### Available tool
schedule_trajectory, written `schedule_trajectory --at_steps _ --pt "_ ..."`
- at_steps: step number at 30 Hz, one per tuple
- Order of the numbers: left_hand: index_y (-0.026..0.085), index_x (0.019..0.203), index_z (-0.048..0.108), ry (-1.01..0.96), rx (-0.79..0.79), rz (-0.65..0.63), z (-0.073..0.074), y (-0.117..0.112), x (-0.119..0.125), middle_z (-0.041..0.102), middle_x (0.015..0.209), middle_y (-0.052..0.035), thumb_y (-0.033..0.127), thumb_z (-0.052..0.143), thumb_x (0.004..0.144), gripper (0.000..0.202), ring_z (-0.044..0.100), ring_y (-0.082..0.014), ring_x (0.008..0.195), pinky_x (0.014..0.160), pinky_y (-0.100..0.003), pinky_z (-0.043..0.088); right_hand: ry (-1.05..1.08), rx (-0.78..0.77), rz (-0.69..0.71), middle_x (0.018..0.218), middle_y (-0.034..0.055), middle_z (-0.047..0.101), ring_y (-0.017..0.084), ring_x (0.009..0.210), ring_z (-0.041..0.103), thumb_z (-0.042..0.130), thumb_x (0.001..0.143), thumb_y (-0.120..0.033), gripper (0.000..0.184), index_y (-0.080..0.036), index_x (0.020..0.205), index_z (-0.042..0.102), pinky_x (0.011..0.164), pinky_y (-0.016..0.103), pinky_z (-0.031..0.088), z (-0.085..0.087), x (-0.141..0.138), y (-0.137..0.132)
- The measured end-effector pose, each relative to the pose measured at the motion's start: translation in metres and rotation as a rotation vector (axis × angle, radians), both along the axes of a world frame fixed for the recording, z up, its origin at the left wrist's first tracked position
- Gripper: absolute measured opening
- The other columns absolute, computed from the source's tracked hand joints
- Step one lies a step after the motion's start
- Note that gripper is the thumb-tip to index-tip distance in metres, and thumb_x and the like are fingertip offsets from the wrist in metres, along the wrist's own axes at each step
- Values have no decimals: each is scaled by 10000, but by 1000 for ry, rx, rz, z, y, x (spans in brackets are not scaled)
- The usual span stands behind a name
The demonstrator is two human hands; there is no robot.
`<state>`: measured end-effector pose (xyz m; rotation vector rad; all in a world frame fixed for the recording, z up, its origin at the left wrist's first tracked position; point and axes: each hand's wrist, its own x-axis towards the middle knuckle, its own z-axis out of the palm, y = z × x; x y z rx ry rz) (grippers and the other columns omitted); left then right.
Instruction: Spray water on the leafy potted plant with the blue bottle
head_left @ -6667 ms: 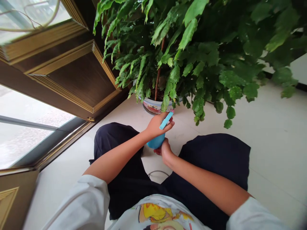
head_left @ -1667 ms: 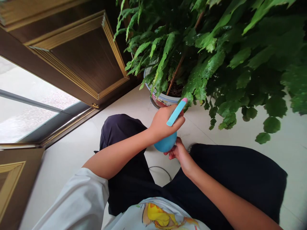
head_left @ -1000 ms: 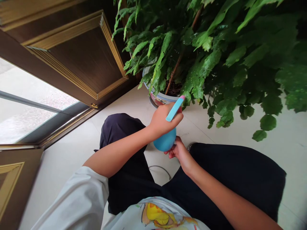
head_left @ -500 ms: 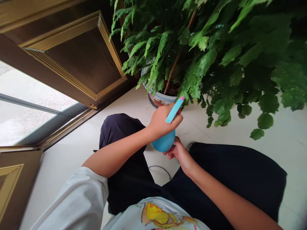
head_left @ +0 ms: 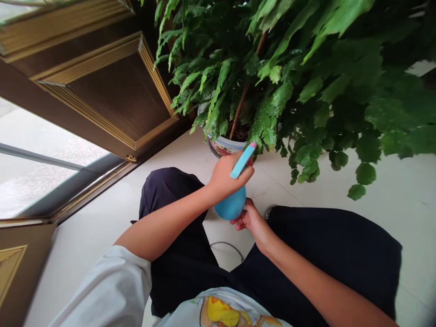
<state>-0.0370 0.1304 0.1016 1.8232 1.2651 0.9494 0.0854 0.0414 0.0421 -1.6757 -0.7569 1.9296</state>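
Note:
A blue spray bottle (head_left: pixel 231 206) with a light-blue head and a pink nozzle is held between my knees, its nozzle pointing up toward the plant. My left hand (head_left: pixel 225 173) is wrapped round its neck, just under the head; the trigger itself is mostly hidden by the fingers. Low on the bottle's right side, my right hand (head_left: pixel 248 217) supports it with curled fingers, partly behind the body. Just beyond the nozzle hang the wet-looking green leaves of a potted plant (head_left: pixel 269 118), and water drops show on some of them.
A patterned flower pot (head_left: pixel 226 146) stands on the pale tiled floor (head_left: pixel 275 181). Left of it is a brown door with gold trim (head_left: pixel 102 91), with a bright opening beside it. A thin dark cable (head_left: pixel 228 245) lies between my legs.
The view has shifted slightly, so the plant and door sit a little lower in the picture. Both hands keep their hold on the spray bottle.

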Motion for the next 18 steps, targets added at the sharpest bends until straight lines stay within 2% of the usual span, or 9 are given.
schedule_trajectory --at_steps 5,8,13,18 --pt "198 721 586 0 15 -18 2 -2 -1 634 689 13 173 532 771 77 572 -139 651 660 -262 450 23 36 5 550 3 618 115 421 505 256 923 -524 412 -213 912 525 490 224 408 -6 1 -2" --pt "198 722 590 -12 17 -17 3 -2 -1 654 700 6 168 516 776 96 590 -143 667 684 -266 463 17 57 7 573 -1 646 110 434 522 228 946 -518 425 -212 1002 516 512 214 417 -10 1 -4" --pt "200 717 585 7 23 -10 2 -1 -1 651 692 5 175 516 762 86 583 -145 662 674 -267 462 -10 16 7 542 -24 626 124 401 517 189 963 -465 412 -212 1126 470 486 219 398 -13 -1 -2" --pt "198 710 581 -34 12 -12 -1 0 -1 632 677 8 194 494 774 108 553 -134 640 660 -262 440 -26 -11 15 522 -20 616 124 378 506 183 967 -442 403 -211 1122 475 465 216 368 -16 -2 1"
